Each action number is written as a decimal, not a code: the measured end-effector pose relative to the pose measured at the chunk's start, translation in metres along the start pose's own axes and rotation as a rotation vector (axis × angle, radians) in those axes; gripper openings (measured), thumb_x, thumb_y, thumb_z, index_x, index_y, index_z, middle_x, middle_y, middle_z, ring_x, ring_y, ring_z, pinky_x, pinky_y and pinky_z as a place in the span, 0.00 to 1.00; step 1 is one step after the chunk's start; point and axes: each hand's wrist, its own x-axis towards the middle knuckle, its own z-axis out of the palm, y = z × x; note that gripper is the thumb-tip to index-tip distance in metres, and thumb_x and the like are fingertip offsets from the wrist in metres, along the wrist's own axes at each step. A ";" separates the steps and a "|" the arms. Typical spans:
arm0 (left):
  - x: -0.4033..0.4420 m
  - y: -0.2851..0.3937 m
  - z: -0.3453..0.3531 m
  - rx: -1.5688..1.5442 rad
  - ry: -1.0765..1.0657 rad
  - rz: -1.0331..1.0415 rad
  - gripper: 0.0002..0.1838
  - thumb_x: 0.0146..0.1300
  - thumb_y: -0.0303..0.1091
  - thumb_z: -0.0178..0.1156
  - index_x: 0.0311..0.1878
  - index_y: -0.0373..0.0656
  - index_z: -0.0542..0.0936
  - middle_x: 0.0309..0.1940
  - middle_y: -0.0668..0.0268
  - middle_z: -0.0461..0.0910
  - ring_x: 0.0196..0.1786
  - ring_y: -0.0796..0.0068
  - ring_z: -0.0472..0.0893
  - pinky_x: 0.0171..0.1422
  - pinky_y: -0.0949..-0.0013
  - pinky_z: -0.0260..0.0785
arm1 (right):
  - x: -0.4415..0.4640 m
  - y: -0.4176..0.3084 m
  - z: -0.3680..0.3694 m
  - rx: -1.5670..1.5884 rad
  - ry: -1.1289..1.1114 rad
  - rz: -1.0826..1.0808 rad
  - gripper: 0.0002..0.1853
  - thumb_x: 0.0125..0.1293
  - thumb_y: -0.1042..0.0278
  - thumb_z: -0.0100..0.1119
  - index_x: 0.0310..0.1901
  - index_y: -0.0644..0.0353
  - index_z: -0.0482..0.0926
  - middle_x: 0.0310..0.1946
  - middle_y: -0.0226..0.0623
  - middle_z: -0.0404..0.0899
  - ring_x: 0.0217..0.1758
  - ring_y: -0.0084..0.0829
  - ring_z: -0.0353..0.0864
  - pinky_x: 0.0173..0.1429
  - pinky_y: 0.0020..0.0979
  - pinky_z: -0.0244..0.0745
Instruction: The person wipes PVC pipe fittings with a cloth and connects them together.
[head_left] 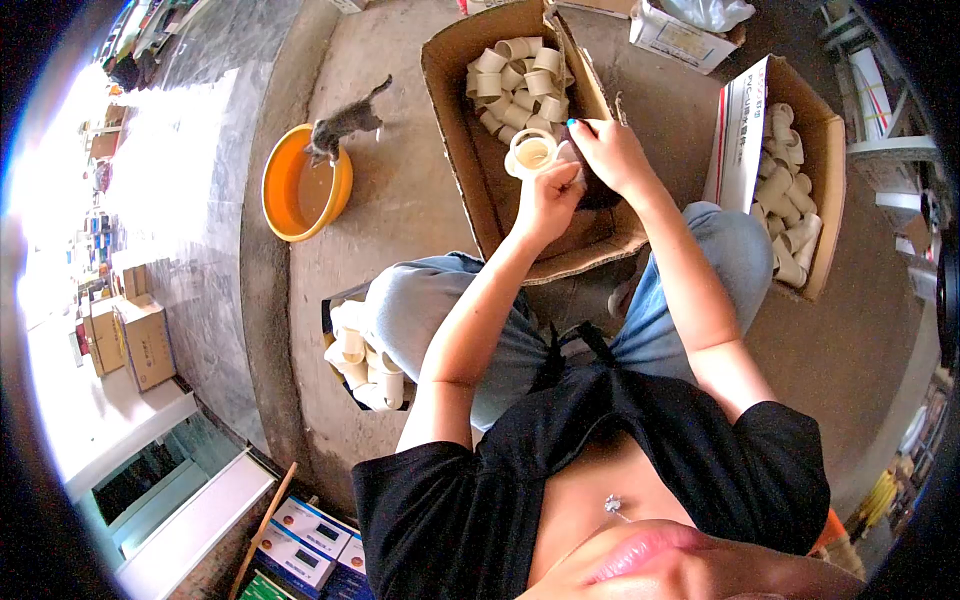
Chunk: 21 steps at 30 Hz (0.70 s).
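Observation:
My left hand is closed in front of a cream-white PVC pipe fitting, gripping it with its round opening facing up. Just to the right, my right hand has its fingers bent around a dark cloth, close against the fitting. A whitish bit of material shows between the two hands; what it is I cannot make out. Both hands are over an open cardboard box, whose far end holds a heap of similar short pipe fittings.
Right of my knee stands a carton of pipe elbows. By my left knee a container holds more white fittings. A grey cat leans over an orange basin at left. Another white carton sits at the back.

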 end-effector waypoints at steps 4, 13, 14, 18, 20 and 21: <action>0.009 0.010 -0.003 0.170 -0.070 0.152 0.08 0.46 0.21 0.55 0.33 0.35 0.76 0.25 0.57 0.74 0.30 0.70 0.75 0.35 0.69 0.66 | 0.004 0.011 -0.006 0.042 -0.012 0.095 0.21 0.59 0.51 0.48 0.28 0.65 0.79 0.25 0.53 0.77 0.32 0.51 0.78 0.39 0.43 0.72; 0.011 -0.021 0.005 -0.419 0.010 -0.670 0.09 0.52 0.30 0.58 0.33 0.34 0.78 0.24 0.67 0.77 0.25 0.80 0.72 0.29 0.75 0.61 | -0.006 0.001 0.010 0.035 0.029 -0.010 0.19 0.62 0.55 0.47 0.27 0.65 0.78 0.23 0.55 0.76 0.29 0.51 0.77 0.35 0.44 0.70; 0.010 -0.028 0.005 -0.465 0.028 -0.702 0.09 0.53 0.30 0.58 0.32 0.33 0.78 0.24 0.66 0.77 0.25 0.80 0.72 0.29 0.75 0.61 | -0.007 -0.001 0.010 0.028 0.021 -0.010 0.20 0.62 0.55 0.47 0.27 0.65 0.78 0.23 0.55 0.76 0.29 0.51 0.77 0.35 0.44 0.70; 0.011 -0.030 0.000 -0.594 0.061 -0.709 0.07 0.52 0.28 0.57 0.31 0.33 0.78 0.23 0.66 0.76 0.25 0.79 0.72 0.28 0.74 0.61 | -0.006 0.004 0.021 0.037 0.060 -0.077 0.19 0.63 0.56 0.47 0.28 0.65 0.77 0.26 0.54 0.76 0.31 0.50 0.77 0.36 0.43 0.70; 0.012 -0.030 0.000 -0.499 0.062 -0.584 0.08 0.51 0.27 0.57 0.32 0.32 0.77 0.24 0.66 0.76 0.26 0.79 0.72 0.29 0.74 0.61 | -0.008 0.003 0.023 0.053 0.068 -0.167 0.17 0.62 0.59 0.48 0.30 0.66 0.77 0.30 0.53 0.77 0.34 0.50 0.77 0.40 0.42 0.70; 0.012 -0.029 0.000 -0.452 0.061 -0.521 0.08 0.50 0.26 0.57 0.33 0.31 0.77 0.24 0.66 0.76 0.26 0.79 0.72 0.29 0.75 0.62 | -0.009 0.002 0.024 0.063 0.053 -0.239 0.16 0.62 0.60 0.49 0.31 0.67 0.77 0.32 0.53 0.77 0.37 0.49 0.77 0.43 0.41 0.70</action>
